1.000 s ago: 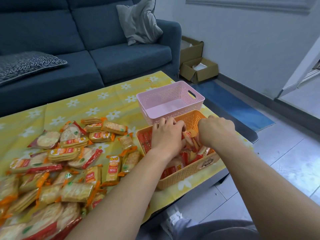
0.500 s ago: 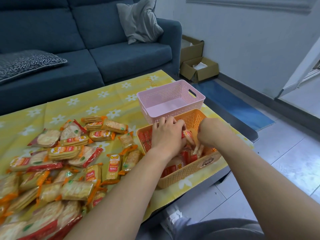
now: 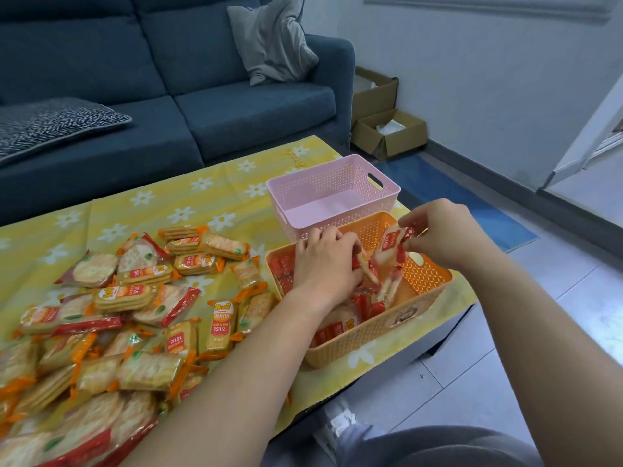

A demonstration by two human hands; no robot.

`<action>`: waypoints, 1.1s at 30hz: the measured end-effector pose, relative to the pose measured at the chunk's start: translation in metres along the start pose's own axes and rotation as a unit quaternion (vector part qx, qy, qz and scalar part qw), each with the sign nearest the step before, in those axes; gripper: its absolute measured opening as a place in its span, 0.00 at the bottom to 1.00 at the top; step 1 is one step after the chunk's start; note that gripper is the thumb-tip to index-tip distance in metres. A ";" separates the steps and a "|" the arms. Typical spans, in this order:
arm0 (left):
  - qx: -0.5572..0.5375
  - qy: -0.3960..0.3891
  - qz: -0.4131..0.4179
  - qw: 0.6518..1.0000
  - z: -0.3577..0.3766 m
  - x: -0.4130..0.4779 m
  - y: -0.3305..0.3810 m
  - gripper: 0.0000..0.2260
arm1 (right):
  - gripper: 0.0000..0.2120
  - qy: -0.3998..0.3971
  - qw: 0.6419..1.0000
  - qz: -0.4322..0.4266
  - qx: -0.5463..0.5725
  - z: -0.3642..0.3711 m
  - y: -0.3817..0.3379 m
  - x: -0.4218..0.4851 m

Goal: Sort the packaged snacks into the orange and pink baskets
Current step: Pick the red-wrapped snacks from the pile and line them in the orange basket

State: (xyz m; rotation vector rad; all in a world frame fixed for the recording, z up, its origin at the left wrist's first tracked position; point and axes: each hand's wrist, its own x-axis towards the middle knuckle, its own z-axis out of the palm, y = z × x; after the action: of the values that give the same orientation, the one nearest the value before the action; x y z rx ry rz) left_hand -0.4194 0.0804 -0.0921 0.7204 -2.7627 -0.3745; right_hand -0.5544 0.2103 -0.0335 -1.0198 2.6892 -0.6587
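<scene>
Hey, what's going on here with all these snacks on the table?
A person is sorting snack packets into baskets. Their right hand pinches a red-edged packet just above the orange basket, which already holds a number of red-edged packets. The left hand is down inside that basket among them; whether it grips one cannot be told. The pink basket behind it shows a bare floor. A big pile of packets waits on the yellow flowered cloth.

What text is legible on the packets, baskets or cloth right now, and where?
"151亿": upright orange packet on the yellow cloth.
"151亿", upside down: the packet left of it.
Too blurred to read: the red packet in the right hand, the orange basket sticker, the cloth's cursive word, other packets.
</scene>
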 end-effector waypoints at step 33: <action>0.085 0.045 -0.027 0.995 -0.043 -0.086 -0.013 0.12 | 0.06 -0.147 0.980 -0.128 -0.042 0.030 -0.042 -0.035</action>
State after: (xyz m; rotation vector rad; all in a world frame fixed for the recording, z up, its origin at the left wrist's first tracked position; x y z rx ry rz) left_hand -0.3283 0.1056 -0.0722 0.8313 -2.7185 -0.1137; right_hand -0.4937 0.1954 -0.0395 -1.3820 2.3697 -0.3979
